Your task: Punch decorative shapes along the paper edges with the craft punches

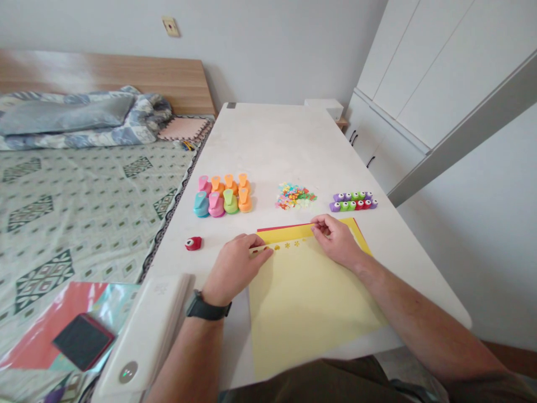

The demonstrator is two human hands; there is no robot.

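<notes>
Likely light and flimsy, the thin yellow paper strip point(285, 234) wants holding by its ends, where the left hand point(237, 268) presses down and the right hand point(335, 240) pinches it on the pale yellow sheet point(302, 313).

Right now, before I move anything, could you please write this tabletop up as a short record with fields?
left hand: fingers on the left end of a yellow paper strip, black watch on the wrist
right hand: fingers at the strip's right end
under the hands: pale yellow sheet, red paper edge showing behind the strip
nearby: lone red craft punch
further on: two groups of coloured craft punches, pile of paper cut-outs
surface: white table
</notes>
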